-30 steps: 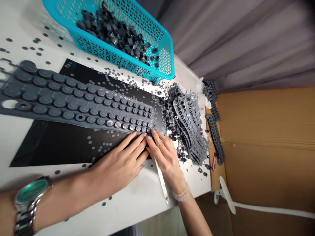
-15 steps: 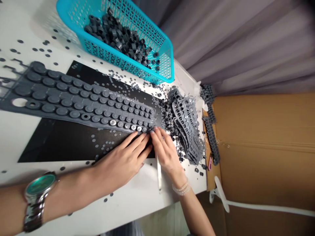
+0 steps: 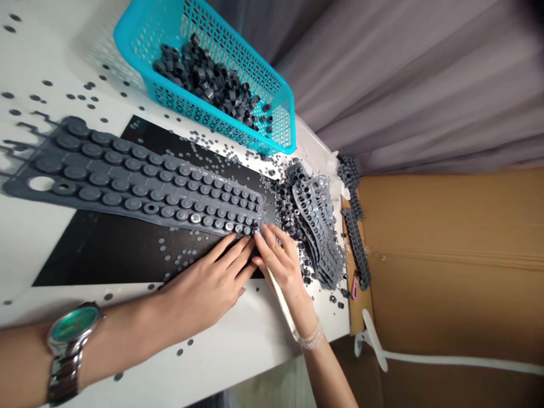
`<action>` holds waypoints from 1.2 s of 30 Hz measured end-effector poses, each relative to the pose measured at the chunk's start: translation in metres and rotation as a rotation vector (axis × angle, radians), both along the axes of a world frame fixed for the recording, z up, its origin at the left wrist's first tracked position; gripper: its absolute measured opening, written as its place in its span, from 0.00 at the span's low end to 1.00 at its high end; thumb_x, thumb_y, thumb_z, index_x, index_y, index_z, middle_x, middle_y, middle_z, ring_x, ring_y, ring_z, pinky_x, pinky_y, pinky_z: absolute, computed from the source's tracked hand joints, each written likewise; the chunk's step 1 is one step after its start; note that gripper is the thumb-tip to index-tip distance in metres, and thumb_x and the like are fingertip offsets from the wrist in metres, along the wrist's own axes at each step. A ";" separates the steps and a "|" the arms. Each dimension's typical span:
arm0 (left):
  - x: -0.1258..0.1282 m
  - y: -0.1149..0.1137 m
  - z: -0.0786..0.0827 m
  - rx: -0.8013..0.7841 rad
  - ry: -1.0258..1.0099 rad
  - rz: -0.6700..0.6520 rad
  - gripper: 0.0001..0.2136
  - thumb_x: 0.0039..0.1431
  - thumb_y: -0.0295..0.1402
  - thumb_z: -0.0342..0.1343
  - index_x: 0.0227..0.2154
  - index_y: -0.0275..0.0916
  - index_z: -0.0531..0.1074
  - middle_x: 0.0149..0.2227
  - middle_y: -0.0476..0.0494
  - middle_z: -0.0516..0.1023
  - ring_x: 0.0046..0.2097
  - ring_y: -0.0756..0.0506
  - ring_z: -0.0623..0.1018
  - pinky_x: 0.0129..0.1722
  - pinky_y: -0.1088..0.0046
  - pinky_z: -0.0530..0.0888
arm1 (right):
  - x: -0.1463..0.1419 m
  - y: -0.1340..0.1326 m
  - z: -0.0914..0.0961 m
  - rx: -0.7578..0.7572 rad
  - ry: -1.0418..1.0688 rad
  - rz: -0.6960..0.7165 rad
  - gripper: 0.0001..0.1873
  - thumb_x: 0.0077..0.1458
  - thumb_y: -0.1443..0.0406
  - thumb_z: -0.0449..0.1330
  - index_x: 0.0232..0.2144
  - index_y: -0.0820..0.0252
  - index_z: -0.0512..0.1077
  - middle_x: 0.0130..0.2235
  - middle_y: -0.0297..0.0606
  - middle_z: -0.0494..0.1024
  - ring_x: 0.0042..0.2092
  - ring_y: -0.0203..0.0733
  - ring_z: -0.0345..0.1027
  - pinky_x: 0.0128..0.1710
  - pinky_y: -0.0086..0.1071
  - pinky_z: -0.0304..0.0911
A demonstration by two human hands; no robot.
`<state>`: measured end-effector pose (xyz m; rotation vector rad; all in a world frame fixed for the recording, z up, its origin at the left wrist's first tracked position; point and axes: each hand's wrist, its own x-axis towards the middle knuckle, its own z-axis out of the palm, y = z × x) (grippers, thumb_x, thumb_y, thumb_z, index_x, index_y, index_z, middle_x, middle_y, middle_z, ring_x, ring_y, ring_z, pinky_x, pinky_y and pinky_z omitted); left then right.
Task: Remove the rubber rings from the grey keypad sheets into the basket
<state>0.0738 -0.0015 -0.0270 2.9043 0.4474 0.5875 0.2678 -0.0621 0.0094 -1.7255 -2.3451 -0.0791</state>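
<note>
My left hand (image 3: pixel 208 283), with a steel wristwatch, rests its spread fingertips on the near end of a grey rubber keypad sheet (image 3: pixel 127 184) with rows of round buttons. Several buttons near my hands show shiny tops. The sheet lies across a black board (image 3: pixel 102 255) dotted with small grey discs. My right hand (image 3: pixel 283 266) has its fingertips at the sheet's end corner and holds a slim pale metal blade (image 3: pixel 283 301) whose tip is hidden beneath the fingers. Just beyond that hand lies a heap of punched grey rubber sheets (image 3: pixel 317 226).
A turquoise perforated basket (image 3: pixel 272 113) holds dark rubber rings. Loose grey discs lie scattered over the white table (image 3: pixel 221 334). Beyond its edge are rubber strips (image 3: pixel 355 243), cardboard (image 3: pixel 446 255), a grey curtain (image 3: pixel 403 85) and a white stand (image 3: pixel 372 345).
The whole view has drifted slightly. My hands stay at the sheet's end, and the pale blade now slants more, its lower end swung toward my right wrist.
</note>
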 end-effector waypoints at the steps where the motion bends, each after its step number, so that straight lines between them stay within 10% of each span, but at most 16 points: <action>1: 0.000 0.000 0.000 -0.004 0.003 -0.005 0.24 0.65 0.39 0.50 0.57 0.28 0.72 0.58 0.29 0.74 0.62 0.30 0.69 0.64 0.49 0.60 | 0.000 0.001 -0.001 0.002 -0.026 0.003 0.33 0.67 0.66 0.54 0.70 0.54 0.48 0.61 0.48 0.71 0.64 0.52 0.61 0.57 0.49 0.65; 32: 0.002 0.001 0.002 0.020 -0.007 0.005 0.24 0.64 0.38 0.52 0.58 0.29 0.71 0.58 0.29 0.74 0.62 0.32 0.69 0.65 0.50 0.57 | 0.010 0.022 0.004 0.081 -0.195 0.144 0.28 0.65 0.70 0.56 0.65 0.65 0.59 0.56 0.50 0.76 0.61 0.48 0.64 0.55 0.41 0.66; 36: 0.001 0.001 0.001 0.011 0.024 -0.011 0.24 0.64 0.40 0.52 0.59 0.33 0.70 0.61 0.28 0.71 0.63 0.33 0.68 0.65 0.49 0.56 | 0.024 0.030 0.006 0.204 -0.013 -0.074 0.29 0.66 0.72 0.52 0.67 0.53 0.58 0.57 0.47 0.75 0.61 0.48 0.64 0.53 0.45 0.69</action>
